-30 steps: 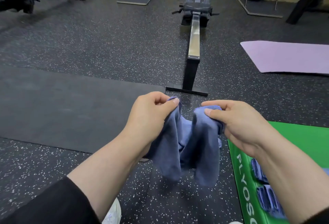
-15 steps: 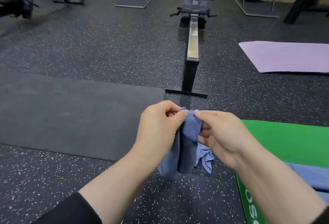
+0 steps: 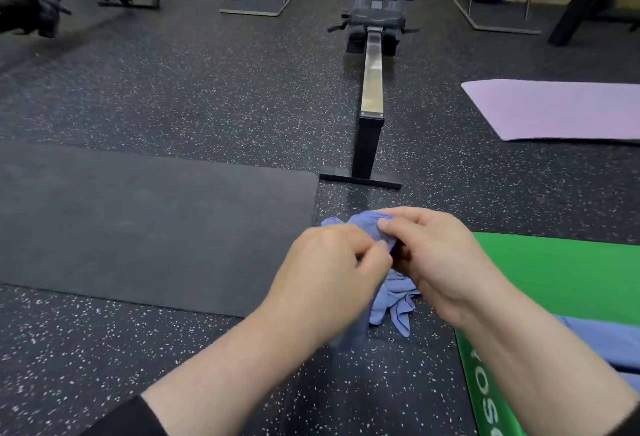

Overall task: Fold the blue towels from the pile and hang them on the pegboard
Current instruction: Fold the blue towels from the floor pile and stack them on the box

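Landmark: rowing machine [image 3: 371, 89], centre, on speckled floor [image 3: 207, 96].
Left hand [image 3: 332, 273]: nearer than its foot, pinching blue towel [image 3: 391, 300].
Right hand [image 3: 436, 262]: touching left, gripping same towel.
Black mat [image 3: 138, 227]: left of foot.
Green mat [image 3: 571, 283]: right, nearer.
Purple mat [image 3: 561, 110]: right of rail.

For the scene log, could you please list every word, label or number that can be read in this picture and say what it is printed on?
"OS": white letters, cut off by the frame's lower edge and the right forearm, on the side of the green box.
Rowing machine: no readable label.
Blue towel, black mat and purple mat: no text.
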A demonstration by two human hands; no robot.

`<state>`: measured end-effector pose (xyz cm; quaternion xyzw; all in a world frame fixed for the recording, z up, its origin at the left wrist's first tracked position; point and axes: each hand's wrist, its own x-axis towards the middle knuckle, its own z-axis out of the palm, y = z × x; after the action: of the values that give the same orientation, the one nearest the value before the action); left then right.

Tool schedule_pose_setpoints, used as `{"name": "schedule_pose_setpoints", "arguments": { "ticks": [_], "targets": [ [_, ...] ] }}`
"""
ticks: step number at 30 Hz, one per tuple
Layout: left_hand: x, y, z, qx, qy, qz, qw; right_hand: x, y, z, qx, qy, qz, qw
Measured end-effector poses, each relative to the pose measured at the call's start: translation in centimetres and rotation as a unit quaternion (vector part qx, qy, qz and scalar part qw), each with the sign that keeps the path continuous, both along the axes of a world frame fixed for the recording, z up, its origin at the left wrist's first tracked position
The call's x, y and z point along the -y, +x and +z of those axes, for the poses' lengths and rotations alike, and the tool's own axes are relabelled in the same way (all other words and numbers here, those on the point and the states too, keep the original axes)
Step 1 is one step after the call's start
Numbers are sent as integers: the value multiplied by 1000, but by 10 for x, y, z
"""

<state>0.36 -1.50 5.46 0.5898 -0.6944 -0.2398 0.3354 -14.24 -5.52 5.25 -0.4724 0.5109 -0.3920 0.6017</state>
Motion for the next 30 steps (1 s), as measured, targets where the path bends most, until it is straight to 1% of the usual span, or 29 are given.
{"name": "schedule_pose_setpoints", "arguments": {
  "ticks": [2, 3, 4, 7, 8, 9, 11, 13, 15, 17, 20, 23, 26, 30],
  "targets": [
    [6, 11, 3, -20, -33, 51, 998, 2, -3, 2, -103, -66, 29, 992],
    [10, 17, 5, -32, -33, 45, 998, 2, -4, 6, -151, -97, 47, 983],
    [14, 22, 7, -17, -17, 16, 1000, 3, -5, 10, -180, -123, 64, 974],
    [22, 34, 4, 43, 66, -106, 991, 0, -8, 23, -213, -175, 114, 954],
    [21, 35, 3, 42, 90, -130, 986, 0, -10, 25, -224, -188, 125, 948],
    [21, 36, 2, 37, 109, -138, 984, 1, -12, 26, -232, -195, 132, 944],
    [22, 37, -3, 13, 125, -115, 985, 2, -18, 25, -261, -205, 141, 933],
    [22, 37, -5, 1, 105, -89, 991, 4, -26, 24, -323, -224, 152, 907],
    [22, 38, -7, 12, 101, -91, 991, 5, -31, 22, -365, -246, 151, 885],
    [21, 42, -9, 41, 113, -93, 988, 5, -36, 21, -385, -262, 106, 878],
    [20, 52, -12, 65, 114, -61, 989, 6, -42, 21, -391, -264, 50, 880],
    [16, 63, -13, 66, 126, -40, 989, 4, -44, 19, -399, -256, 50, 879],
    [11, 76, -14, 106, 130, -19, 986, 4, -43, 17, -399, -250, 46, 881],
    [7, 99, -15, 156, 122, 17, 980, 2, -41, 17, -394, -244, 14, 886]
  ]
}}
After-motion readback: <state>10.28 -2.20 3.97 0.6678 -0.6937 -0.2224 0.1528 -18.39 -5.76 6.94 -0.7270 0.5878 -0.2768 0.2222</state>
